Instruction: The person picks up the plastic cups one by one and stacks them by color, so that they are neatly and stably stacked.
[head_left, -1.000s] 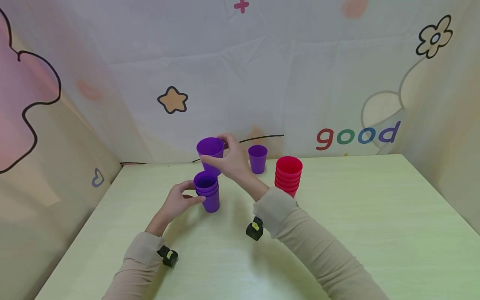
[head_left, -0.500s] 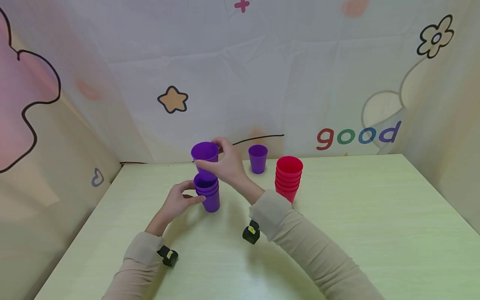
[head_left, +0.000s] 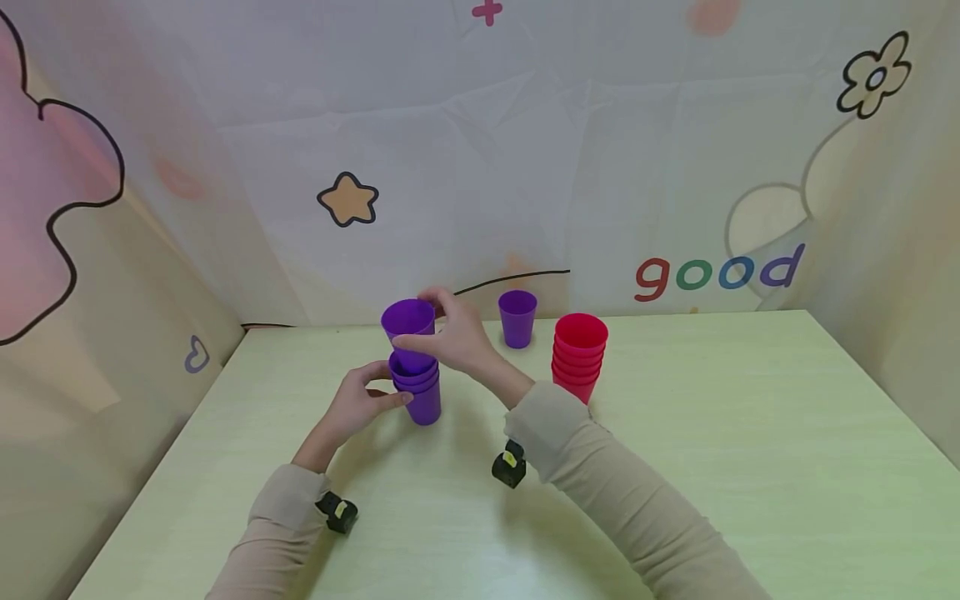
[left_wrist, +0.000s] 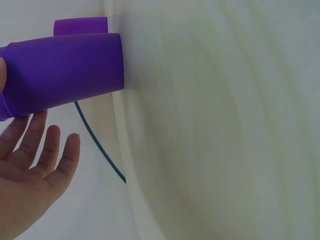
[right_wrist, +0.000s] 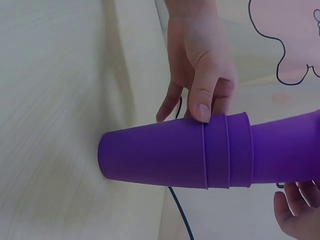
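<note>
Three nested purple cups [head_left: 425, 406] stand upright on the table in the head view. My left hand [head_left: 356, 410] grips this stack near its rims from the left, thumb in front. Above it, my right hand [head_left: 462, 340] pinches another purple cup [head_left: 406, 319] between thumb and fingers at its right side. That cup's lower end is hidden inside the top rim of the stack. In the right wrist view, the held cup [right_wrist: 285, 150] enters the stack's mouth, and the left thumb [right_wrist: 202, 111] presses on the stack near the rims.
A single purple cup [head_left: 517, 319] stands at the back of the table [head_left: 720, 433], near the printed backdrop cloth [head_left: 480, 192]. To the right, a stack of several red cups [head_left: 579, 358] stands partly behind the right sleeve [head_left: 555, 425].
My right hand has brought its purple cup down and slightly left, and its base has gone into the purple stack. The left hand stays on the stack.
</note>
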